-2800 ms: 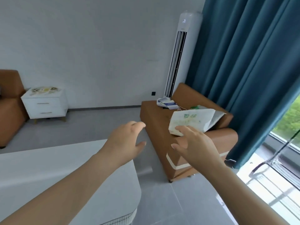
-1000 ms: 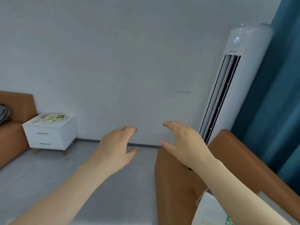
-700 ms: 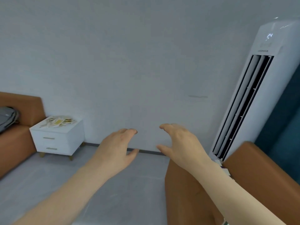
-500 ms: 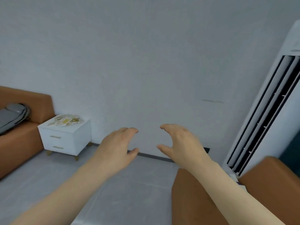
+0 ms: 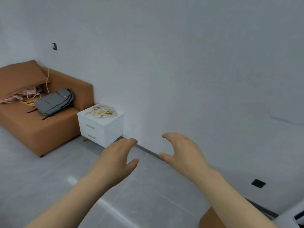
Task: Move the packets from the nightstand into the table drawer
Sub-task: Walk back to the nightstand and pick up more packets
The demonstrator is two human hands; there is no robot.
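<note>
A white two-drawer nightstand (image 5: 105,129) stands against the wall, left of centre. A pile of several yellow-and-white packets (image 5: 101,111) lies on its top. My left hand (image 5: 117,159) and my right hand (image 5: 182,153) are held out in front of me over the floor, fingers loosely spread and relaxed, holding nothing. Both hands are well short of the nightstand, to its right and nearer to me. The table and its drawer are out of view.
A brown sofa (image 5: 37,127) sits left of the nightstand with a grey backpack (image 5: 54,102) and pink cloth (image 5: 24,94) on it. Grey tiled floor (image 5: 65,178) lies between me and the nightstand. Another brown sofa's corner (image 5: 209,218) shows at the bottom right.
The view has swung left: the air conditioner and curtain have left the frame, and the nightstand is now closer and nearer the centre. Both hands stay open and empty.
</note>
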